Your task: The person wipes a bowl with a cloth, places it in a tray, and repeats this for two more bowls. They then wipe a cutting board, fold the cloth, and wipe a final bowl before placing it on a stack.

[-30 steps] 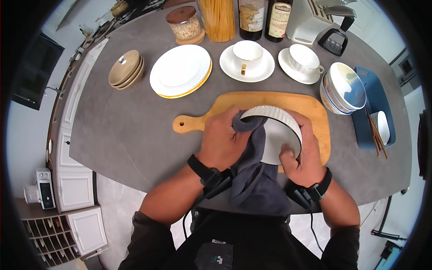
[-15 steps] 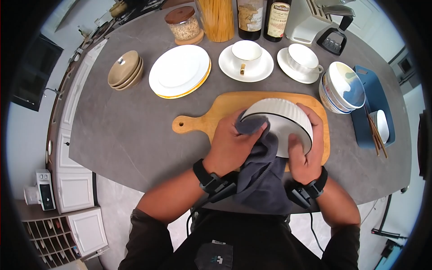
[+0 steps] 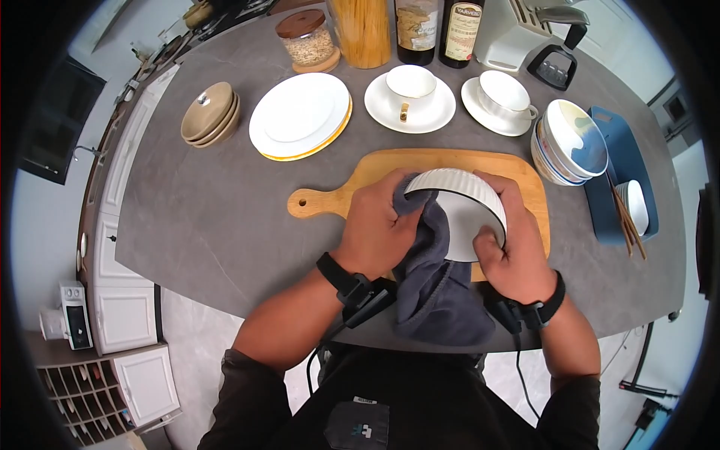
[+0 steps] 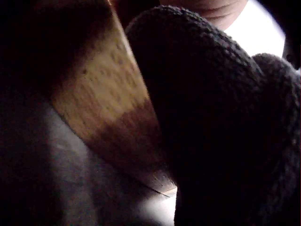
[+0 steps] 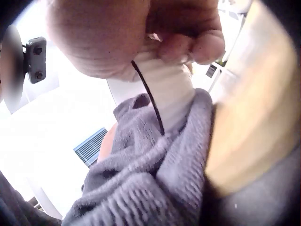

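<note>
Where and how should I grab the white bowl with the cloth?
Probably the right side of the bowl, coming from the right: thumb inside, fingers outside, as the right hand does. Its mouth tips to the near side, so a thumb fits in; the cloth and left hand cover its left.

Right-hand bottle label (image 3: 460, 31): "VARVE…", ending blurred.

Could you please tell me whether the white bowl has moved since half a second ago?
Yes: in the head view, the right side of the white bowl has shifted left, away from the right edge of the cutting board.
</note>
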### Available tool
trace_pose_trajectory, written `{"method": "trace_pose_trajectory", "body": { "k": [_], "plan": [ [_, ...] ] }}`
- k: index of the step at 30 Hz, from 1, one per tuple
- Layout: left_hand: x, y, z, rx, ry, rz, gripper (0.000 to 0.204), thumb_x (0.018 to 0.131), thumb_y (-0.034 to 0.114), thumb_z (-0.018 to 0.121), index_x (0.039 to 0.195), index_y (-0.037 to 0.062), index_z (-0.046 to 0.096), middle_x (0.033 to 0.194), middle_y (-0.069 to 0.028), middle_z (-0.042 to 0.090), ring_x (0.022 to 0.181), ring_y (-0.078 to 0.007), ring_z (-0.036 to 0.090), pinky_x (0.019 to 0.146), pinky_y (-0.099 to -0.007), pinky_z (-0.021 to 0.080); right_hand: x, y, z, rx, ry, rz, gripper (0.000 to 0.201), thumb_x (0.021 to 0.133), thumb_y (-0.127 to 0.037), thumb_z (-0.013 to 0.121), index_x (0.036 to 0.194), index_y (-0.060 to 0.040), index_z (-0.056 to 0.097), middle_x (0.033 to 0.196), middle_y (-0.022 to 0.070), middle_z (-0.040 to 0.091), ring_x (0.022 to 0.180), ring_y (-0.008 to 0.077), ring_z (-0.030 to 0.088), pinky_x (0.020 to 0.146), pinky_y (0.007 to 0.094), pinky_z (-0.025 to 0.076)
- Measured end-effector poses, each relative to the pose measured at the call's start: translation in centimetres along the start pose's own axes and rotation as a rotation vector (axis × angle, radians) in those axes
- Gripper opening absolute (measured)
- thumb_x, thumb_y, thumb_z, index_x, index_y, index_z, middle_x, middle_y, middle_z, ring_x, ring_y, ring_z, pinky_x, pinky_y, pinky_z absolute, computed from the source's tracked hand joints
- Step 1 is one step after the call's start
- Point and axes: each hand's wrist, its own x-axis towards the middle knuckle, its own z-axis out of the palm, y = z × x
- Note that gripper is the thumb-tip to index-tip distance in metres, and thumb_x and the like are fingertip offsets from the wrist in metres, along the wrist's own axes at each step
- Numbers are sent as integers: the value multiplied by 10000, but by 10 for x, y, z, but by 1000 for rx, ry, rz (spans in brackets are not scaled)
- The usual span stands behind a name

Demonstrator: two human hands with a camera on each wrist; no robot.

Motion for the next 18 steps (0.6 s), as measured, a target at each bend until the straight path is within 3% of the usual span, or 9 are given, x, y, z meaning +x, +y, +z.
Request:
{"method": "trace_pose_trajectory", "body": {
  "k": [3,5,7,9,10,12,14,18],
  "plan": [
    [-2,2,0,57,-14,138,250,1009,48,745,1238,-52,738,1066,-170,824,982,-182,783,875,-325,591,2,-3,-12,62,-110,91,675,857,81,568,1518,-28,484,1229,243,688,1089,412,715,970,394,550],
    [-1,0,1,26,-9,155,268,990,16,703,1254,-19,724,1068,-205,806,1005,-318,806,879,-370,597,-3,1,-4,61,-34,43,679,861,79,571,1526,-17,473,1248,242,685,1120,401,711,1002,397,541],
    [-2,2,3,-15,16,104,270,991,13,703,1258,-23,720,1060,-199,806,995,-301,804,880,-362,595,-8,4,15,66,36,-10,683,865,78,573,1534,-6,462,1268,242,682,1152,391,707,1034,401,533],
    [-6,2,8,-58,46,45,272,992,9,702,1261,-27,716,1051,-192,806,985,-285,802,881,-354,593,-11,2,34,164,264,-93,699,874,72,576,1555,27,428,1322,240,664,1222,364,687,1098,408,506],
    [-8,2,12,-137,67,1,269,994,0,694,1261,-31,714,1047,-187,805,977,-271,797,882,-347,590,-11,3,34,187,254,-84,717,875,72,570,1570,56,396,1378,243,637,1270,345,665,1133,405,488],
    [-7,1,12,-215,93,-36,267,995,-9,686,1260,-35,712,1042,-183,804,970,-257,793,884,-340,587,-8,11,30,143,249,-123,711,874,74,562,1568,43,408,1338,236,655,1226,337,684,1097,397,506],
    [-6,-1,12,-161,47,17,270,1046,81,727,1282,-50,713,1102,-148,815,1011,-143,752,896,-302,581,-8,14,22,95,246,-152,706,873,77,553,1565,31,421,1299,230,674,1183,329,703,1061,389,524],
    [-4,-5,3,-77,-17,51,267,1033,50,717,1276,-59,711,1124,-160,814,1034,-162,764,918,-309,583,-3,1,-1,21,49,6,681,856,82,536,1529,-15,487,1131,207,720,998,326,741,923,376,563]
  ]
}}
